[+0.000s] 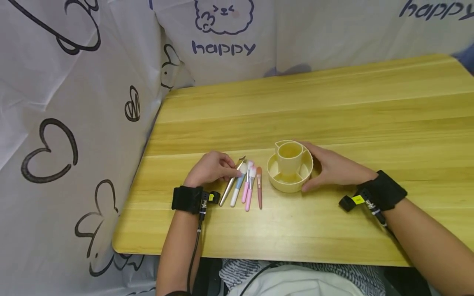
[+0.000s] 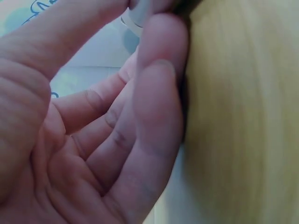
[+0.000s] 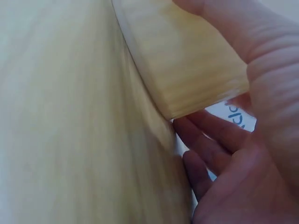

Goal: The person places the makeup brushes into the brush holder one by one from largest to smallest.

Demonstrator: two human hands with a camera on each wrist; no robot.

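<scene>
My left hand (image 1: 214, 168) is over a row of makeup brushes, its thumb and forefinger pinching the gold makeup brush (image 1: 228, 189). Beside that one lie a blue-and-white brush (image 1: 237, 190), two pink brushes (image 1: 249, 195) and a darker rose brush (image 1: 259, 189). In the left wrist view the fingers are bent, and only a sliver of something silvery shows at the fingertips. With thumb and fingers spread round its right side, my right hand (image 1: 326, 166) holds a pale yellow round divided holder (image 1: 289, 187). A raised cup stands in the holder's middle. Its base is on the table in the right wrist view.
The wood-grain table (image 1: 333, 111) reaches far back and to the right. White cloth (image 1: 100, 152) with black drawings hangs along its left side, and a printed cloth (image 1: 333, 33) hangs behind. The table's front edge lies close to the person's lap.
</scene>
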